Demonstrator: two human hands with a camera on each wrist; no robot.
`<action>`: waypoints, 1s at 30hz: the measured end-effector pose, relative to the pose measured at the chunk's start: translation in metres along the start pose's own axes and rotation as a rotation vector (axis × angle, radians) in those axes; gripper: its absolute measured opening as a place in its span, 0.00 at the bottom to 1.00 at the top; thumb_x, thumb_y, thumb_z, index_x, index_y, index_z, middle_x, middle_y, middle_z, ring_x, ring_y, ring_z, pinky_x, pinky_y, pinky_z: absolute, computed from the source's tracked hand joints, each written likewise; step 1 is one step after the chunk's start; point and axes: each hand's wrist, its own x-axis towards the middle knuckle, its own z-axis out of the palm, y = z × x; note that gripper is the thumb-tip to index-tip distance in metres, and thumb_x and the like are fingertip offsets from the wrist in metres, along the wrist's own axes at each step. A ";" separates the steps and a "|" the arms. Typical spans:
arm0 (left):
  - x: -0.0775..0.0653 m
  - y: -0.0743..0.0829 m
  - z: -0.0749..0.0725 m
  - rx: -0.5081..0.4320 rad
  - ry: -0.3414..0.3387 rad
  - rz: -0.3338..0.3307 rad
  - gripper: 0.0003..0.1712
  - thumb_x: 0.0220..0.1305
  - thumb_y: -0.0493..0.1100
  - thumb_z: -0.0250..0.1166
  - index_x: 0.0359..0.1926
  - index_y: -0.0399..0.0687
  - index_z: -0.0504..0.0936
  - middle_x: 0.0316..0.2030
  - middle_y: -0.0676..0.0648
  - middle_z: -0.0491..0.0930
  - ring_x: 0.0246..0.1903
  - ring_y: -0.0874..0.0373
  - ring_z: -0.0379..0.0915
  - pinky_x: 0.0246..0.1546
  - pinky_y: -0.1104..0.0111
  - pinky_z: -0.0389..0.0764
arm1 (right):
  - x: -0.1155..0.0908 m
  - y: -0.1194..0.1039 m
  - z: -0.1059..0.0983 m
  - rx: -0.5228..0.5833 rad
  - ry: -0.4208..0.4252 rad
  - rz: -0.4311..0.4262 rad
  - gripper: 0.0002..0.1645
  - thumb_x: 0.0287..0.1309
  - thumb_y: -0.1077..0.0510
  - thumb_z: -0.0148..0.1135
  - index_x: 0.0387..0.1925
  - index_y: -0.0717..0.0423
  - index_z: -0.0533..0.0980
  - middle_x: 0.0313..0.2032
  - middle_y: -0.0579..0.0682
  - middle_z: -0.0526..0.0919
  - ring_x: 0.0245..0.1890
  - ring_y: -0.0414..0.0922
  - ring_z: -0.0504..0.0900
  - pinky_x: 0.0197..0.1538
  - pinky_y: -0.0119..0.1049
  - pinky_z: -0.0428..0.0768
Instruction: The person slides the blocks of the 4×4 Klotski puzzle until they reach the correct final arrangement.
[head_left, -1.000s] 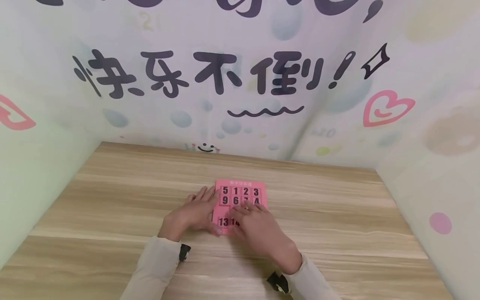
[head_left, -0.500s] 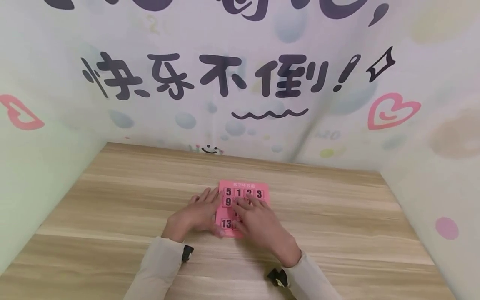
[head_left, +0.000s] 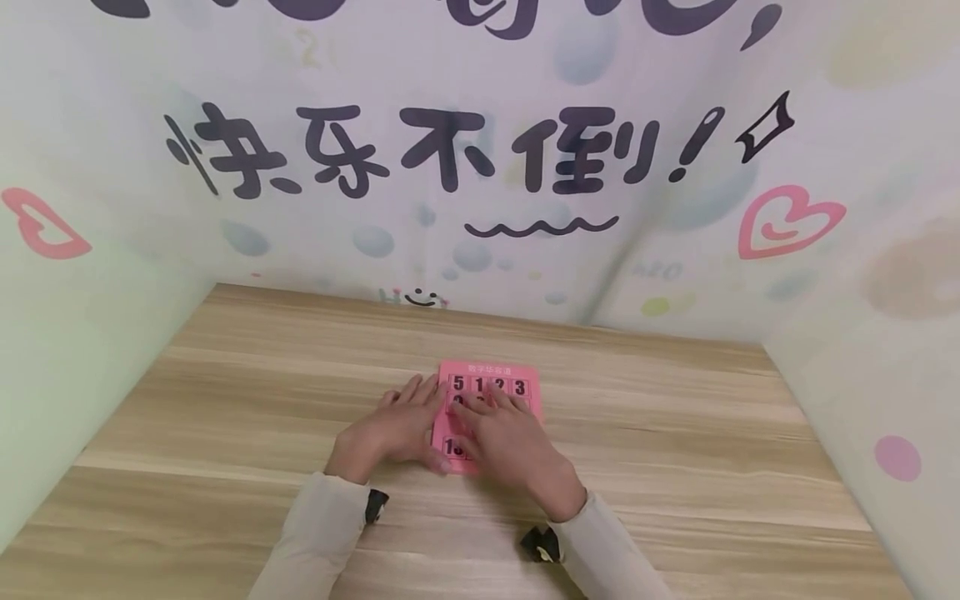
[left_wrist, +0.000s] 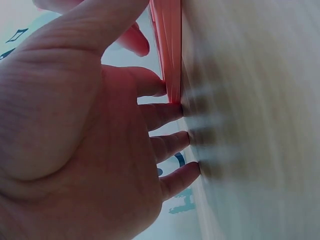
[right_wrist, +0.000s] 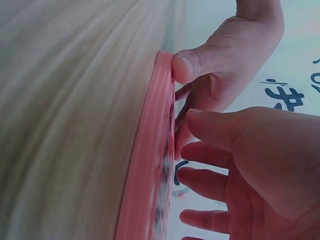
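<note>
A pink number sliding puzzle (head_left: 491, 369) lies flat on the wooden table, with black-numbered tiles. Its top row reads 5, 1, 2, 3. My left hand (head_left: 397, 429) rests along the puzzle's left side, the thumb at its near left corner. In the left wrist view, fingertips (left_wrist: 167, 112) touch the puzzle's side and the table. Spread over the tiles is my right hand (head_left: 513, 442), hiding most of the lower rows. The right wrist view shows its fingers (right_wrist: 202, 182) nearly straight above the tile face; whether they touch is unclear.
The wooden table (head_left: 225, 400) spreads around the puzzle on all sides. Behind it stands a white printed backdrop (head_left: 360, 242) with large dark characters, and white side walls close in at left and right.
My right hand has shifted left across the tiles, its fingertips now over the 9 tile, covering part of it. The left hand keeps its place at the puzzle's side. The head view has shifted slightly.
</note>
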 end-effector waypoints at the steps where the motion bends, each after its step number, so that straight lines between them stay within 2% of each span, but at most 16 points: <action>1: 0.000 0.000 0.000 0.002 -0.001 -0.002 0.67 0.47 0.60 0.77 0.78 0.40 0.48 0.79 0.40 0.39 0.78 0.40 0.28 0.75 0.42 0.39 | 0.000 0.000 0.001 -0.004 -0.002 0.000 0.30 0.72 0.41 0.51 0.71 0.43 0.68 0.72 0.47 0.66 0.75 0.59 0.56 0.72 0.60 0.60; 7: 0.000 0.001 0.000 0.000 -0.002 -0.005 0.67 0.48 0.60 0.77 0.78 0.40 0.47 0.79 0.40 0.38 0.78 0.41 0.28 0.75 0.42 0.39 | 0.001 0.001 0.003 -0.019 -0.018 -0.009 0.30 0.73 0.40 0.49 0.71 0.43 0.68 0.72 0.46 0.65 0.75 0.60 0.56 0.72 0.61 0.60; 30: 0.000 0.001 -0.001 -0.033 -0.001 0.000 0.68 0.47 0.59 0.77 0.78 0.40 0.46 0.79 0.40 0.38 0.78 0.41 0.27 0.75 0.42 0.37 | 0.000 0.001 0.002 -0.002 -0.006 -0.011 0.26 0.72 0.42 0.51 0.67 0.41 0.73 0.69 0.45 0.70 0.72 0.59 0.63 0.72 0.57 0.62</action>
